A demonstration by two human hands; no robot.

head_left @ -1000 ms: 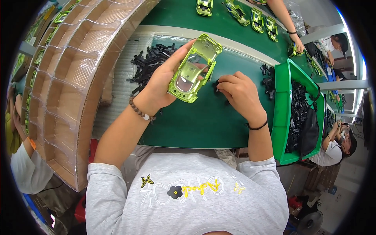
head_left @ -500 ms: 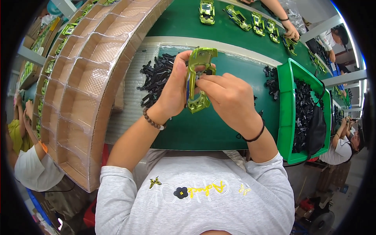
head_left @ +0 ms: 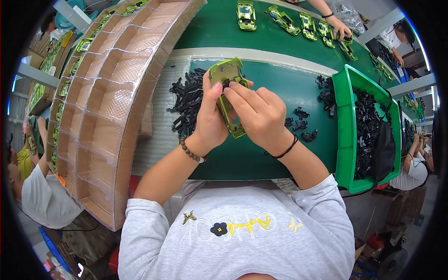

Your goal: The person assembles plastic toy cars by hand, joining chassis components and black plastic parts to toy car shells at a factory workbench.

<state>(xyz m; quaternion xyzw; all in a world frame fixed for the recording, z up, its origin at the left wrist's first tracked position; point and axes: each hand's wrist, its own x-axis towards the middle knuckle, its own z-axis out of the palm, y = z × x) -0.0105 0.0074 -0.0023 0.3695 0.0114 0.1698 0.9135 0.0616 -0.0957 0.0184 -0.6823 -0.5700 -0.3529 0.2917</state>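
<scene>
Green translucent plastic toy-car shell [head_left: 226,88], likely light and brittle; left hand [head_left: 210,119] clamps its edge; right hand [head_left: 259,114] pinches a black part at twelve o'clock.

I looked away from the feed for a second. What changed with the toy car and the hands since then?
The left hand turned the green car shell from roof-up to underside-up. The right hand, which was on the table picking at a black part, rose and now presses fingers into the shell. The black parts pile and green bin stayed put.
</scene>
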